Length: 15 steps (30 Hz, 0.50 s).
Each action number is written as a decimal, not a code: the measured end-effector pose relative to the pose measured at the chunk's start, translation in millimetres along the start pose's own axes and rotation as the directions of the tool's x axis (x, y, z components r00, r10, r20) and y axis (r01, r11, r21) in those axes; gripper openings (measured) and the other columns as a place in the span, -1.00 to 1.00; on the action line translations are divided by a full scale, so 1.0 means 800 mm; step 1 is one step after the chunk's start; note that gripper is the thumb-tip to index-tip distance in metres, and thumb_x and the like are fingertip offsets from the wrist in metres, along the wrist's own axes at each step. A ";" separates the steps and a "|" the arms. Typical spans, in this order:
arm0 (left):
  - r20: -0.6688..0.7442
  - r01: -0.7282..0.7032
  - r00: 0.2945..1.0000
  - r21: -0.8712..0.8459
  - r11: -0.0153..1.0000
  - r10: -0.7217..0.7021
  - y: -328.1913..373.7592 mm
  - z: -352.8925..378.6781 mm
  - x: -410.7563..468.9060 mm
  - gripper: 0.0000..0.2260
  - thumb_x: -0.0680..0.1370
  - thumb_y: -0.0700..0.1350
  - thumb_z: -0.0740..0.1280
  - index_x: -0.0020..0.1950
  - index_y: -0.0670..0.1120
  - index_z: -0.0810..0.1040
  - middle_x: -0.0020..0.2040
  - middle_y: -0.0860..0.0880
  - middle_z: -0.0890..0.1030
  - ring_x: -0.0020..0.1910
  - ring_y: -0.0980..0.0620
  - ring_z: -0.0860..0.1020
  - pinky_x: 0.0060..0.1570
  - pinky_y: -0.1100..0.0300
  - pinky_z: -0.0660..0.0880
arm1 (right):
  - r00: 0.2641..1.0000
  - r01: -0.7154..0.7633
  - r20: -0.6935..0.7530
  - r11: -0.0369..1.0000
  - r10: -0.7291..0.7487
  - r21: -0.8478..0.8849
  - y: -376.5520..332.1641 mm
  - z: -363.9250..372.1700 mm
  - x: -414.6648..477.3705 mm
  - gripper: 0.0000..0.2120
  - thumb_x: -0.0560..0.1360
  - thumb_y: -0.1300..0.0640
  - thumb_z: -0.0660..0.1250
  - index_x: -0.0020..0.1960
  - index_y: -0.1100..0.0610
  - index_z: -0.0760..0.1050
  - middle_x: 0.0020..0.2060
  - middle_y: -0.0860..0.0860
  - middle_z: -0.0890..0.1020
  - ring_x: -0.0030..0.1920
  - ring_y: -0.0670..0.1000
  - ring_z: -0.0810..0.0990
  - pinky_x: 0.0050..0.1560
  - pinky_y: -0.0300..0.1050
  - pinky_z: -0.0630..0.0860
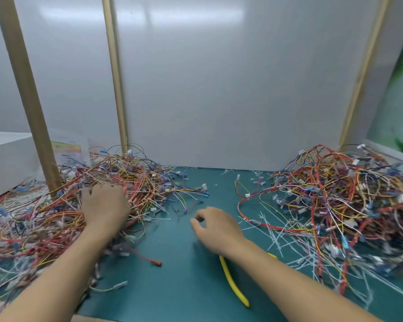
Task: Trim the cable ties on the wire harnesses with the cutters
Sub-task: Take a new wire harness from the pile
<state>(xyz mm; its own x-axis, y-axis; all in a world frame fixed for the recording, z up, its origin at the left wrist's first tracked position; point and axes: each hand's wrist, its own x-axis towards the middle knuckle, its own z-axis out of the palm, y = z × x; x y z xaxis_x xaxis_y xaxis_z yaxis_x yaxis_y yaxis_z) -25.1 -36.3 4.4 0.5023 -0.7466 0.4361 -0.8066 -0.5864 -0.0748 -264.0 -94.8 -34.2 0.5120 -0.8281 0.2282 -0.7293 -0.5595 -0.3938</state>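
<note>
Yellow-handled cutters [233, 283] lie on the green mat [186, 275] at about five o'clock, partly hidden under the right wrist, while the left hand [104, 205] digs into the harness pile [126, 180] at ten o'clock, its fingers buried so that I cannot tell whether they grip a harness. Toward the centre the right hand [215, 228] hovers with fingers loosely curled, thumb and forefinger nearly meeting, and whether it pinches anything is unclear. Better to draw one harness free onto bare mat, then snip each tie tail flush at its head, clear of the wires.
</note>
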 end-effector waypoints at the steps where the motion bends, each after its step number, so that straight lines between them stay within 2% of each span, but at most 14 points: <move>1: -0.108 -0.016 0.994 -0.048 0.999 0.011 0.010 -0.012 0.002 -0.77 0.59 0.00 0.26 -0.03 -0.07 0.66 -0.03 -0.10 0.66 0.03 -0.14 0.58 0.20 -0.06 0.38 | 1.000 -0.005 -0.003 1.000 0.005 0.005 0.003 -0.003 0.000 -0.68 0.58 -0.10 0.14 0.00 0.06 0.58 0.02 0.00 0.63 0.04 0.10 0.57 0.05 0.02 0.53; 3: -0.280 -0.112 0.959 -0.255 0.960 0.037 0.043 -0.040 -0.004 -0.77 0.61 -0.03 0.27 -0.08 -0.11 0.65 -0.12 -0.14 0.64 -0.07 -0.18 0.58 0.04 -0.04 0.41 | 0.999 -0.035 -0.017 0.998 0.036 0.051 0.007 -0.012 0.006 -0.70 0.58 -0.05 0.14 -0.10 0.09 0.55 -0.09 0.03 0.65 -0.04 0.13 0.58 -0.01 0.04 0.55; 5: -0.286 -0.272 0.948 -0.492 0.827 0.141 0.086 -0.059 -0.023 -0.82 0.64 -0.06 0.23 -0.07 -0.08 0.57 -0.16 -0.13 0.62 -0.14 -0.21 0.59 -0.16 0.01 0.42 | 0.992 -0.097 -0.055 0.971 0.111 0.220 0.007 -0.022 0.016 -0.71 0.59 0.03 0.14 -0.14 0.12 0.55 -0.17 0.05 0.67 -0.11 0.14 0.59 -0.05 0.04 0.55; 6: -0.261 -0.343 0.936 -0.530 0.776 0.235 0.109 -0.060 -0.035 -0.86 0.64 -0.07 0.22 -0.03 -0.05 0.53 -0.14 -0.13 0.63 -0.13 -0.22 0.60 -0.23 0.03 0.39 | 0.982 -0.140 -0.062 0.910 0.177 0.390 0.006 -0.027 0.022 -0.72 0.61 0.07 0.14 -0.13 0.13 0.57 -0.17 0.06 0.68 -0.14 0.13 0.59 -0.06 0.02 0.54; 7: -0.238 -0.410 0.912 -0.526 0.745 0.334 0.129 -0.057 -0.049 -0.91 0.64 -0.07 0.20 0.02 -0.02 0.48 -0.10 -0.11 0.65 -0.10 -0.21 0.60 -0.26 0.05 0.37 | 0.967 -0.184 -0.036 0.792 0.251 0.582 0.006 -0.032 0.026 -0.72 0.61 0.11 0.13 -0.10 0.16 0.58 -0.19 0.07 0.67 -0.20 0.11 0.59 -0.11 0.00 0.53; 8: -0.201 -0.460 0.885 -0.521 0.719 0.421 0.145 -0.053 -0.063 -0.93 0.64 -0.07 0.19 0.07 0.00 0.44 -0.07 -0.09 0.65 -0.08 -0.21 0.61 -0.26 0.06 0.37 | 0.949 -0.226 0.025 0.628 0.313 0.745 0.006 -0.037 0.027 -0.71 0.62 0.13 0.13 -0.05 0.21 0.59 -0.22 0.08 0.65 -0.29 0.08 0.58 -0.20 -0.05 0.53; 10: -0.114 -0.522 0.820 -0.550 0.652 0.561 0.161 -0.040 -0.086 -0.92 0.64 -0.04 0.14 0.12 0.04 0.35 0.01 -0.07 0.64 -0.03 -0.22 0.61 -0.22 0.03 0.44 | 0.917 -0.299 0.179 0.320 0.356 0.899 0.012 -0.045 0.023 -0.66 0.63 0.09 0.13 0.05 0.28 0.61 -0.27 0.09 0.62 -0.42 -0.01 0.56 -0.38 -0.18 0.52; 11: -0.072 -0.551 0.774 -0.566 0.613 0.629 0.161 -0.031 -0.093 -0.94 0.65 -0.02 0.14 0.10 0.05 0.31 0.03 -0.06 0.62 -0.02 -0.22 0.60 -0.20 0.01 0.46 | 0.904 -0.339 0.251 0.224 0.346 0.914 0.018 -0.046 0.019 -0.62 0.64 0.04 0.12 0.06 0.27 0.62 -0.27 0.10 0.64 -0.44 -0.02 0.56 -0.43 -0.22 0.50; 12: -0.048 -0.589 0.716 -0.577 0.566 0.696 0.159 -0.022 -0.098 -0.94 0.64 0.01 0.15 0.05 0.07 0.29 0.04 -0.03 0.60 -0.01 -0.18 0.58 -0.18 0.02 0.45 | 0.897 -0.370 0.303 0.173 0.323 0.913 0.023 -0.048 0.014 -0.60 0.65 -0.01 0.12 0.03 0.24 0.62 -0.28 0.10 0.66 -0.42 -0.01 0.57 -0.44 -0.23 0.47; 14: -0.030 -0.617 0.623 -0.633 0.468 0.781 0.148 -0.007 -0.107 -0.82 0.60 0.14 0.21 0.03 0.05 0.36 -0.04 0.05 0.57 -0.07 -0.03 0.55 -0.15 0.07 0.43 | 0.911 -0.363 0.311 0.169 0.272 0.916 0.029 -0.051 0.009 -0.67 0.65 0.01 0.18 0.05 0.24 0.60 -0.34 0.07 0.63 -0.40 0.02 0.56 -0.42 -0.21 0.47; 15: -0.050 -0.551 0.638 -0.726 0.411 0.768 0.142 -0.003 -0.109 -0.73 0.58 0.21 0.21 0.02 0.02 0.47 -0.10 0.06 0.58 -0.11 0.05 0.55 -0.11 0.10 0.46 | 0.928 -0.328 0.278 0.189 0.249 0.926 0.029 -0.054 0.009 -0.74 0.64 0.09 0.23 0.10 0.27 0.58 -0.37 0.04 0.58 -0.43 0.00 0.53 -0.41 -0.20 0.49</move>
<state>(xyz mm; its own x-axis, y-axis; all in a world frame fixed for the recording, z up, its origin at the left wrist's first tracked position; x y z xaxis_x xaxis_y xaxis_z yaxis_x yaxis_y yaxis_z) -161.5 -36.6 -39.8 -0.3145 -0.9114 0.2654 -0.8346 0.3987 0.3801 -297.2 -115.5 -3.1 0.4194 -0.8979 -0.1338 0.1146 0.1986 -0.9734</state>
